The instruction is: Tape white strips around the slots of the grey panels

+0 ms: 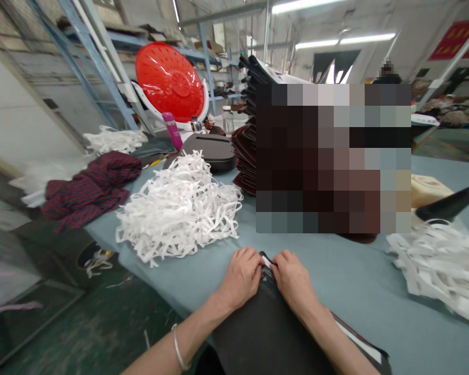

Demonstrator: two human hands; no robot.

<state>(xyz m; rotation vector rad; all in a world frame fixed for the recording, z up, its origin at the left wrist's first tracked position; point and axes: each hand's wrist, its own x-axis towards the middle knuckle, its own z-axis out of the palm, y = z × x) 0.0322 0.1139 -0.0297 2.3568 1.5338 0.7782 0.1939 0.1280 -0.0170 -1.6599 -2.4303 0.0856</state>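
Observation:
My left hand (244, 273) is closed on the far end of a black flat panel (271, 333), its fingers curled at the edge. Close beside it, my right hand (291, 278) pinches the same end from the other side. Between the fingertips a short white strip (266, 262) shows along the panel's dark rim. The panel reaches back under my forearms toward my body, and a white band runs along its right edge. What the fingertips press on underneath is hidden. To the left of my hands lies a large heap of white ribbon-like strips (180, 208).
The blue-green table (219, 281) drops off at the left. Stacked dark brown pieces (245, 156) stand beyond my hands, partly under a blurred block. More white strips (437, 265) lie right, a striped cloth (94, 185) left. At the back are a red basket (172, 80) and purple bottle (172, 131).

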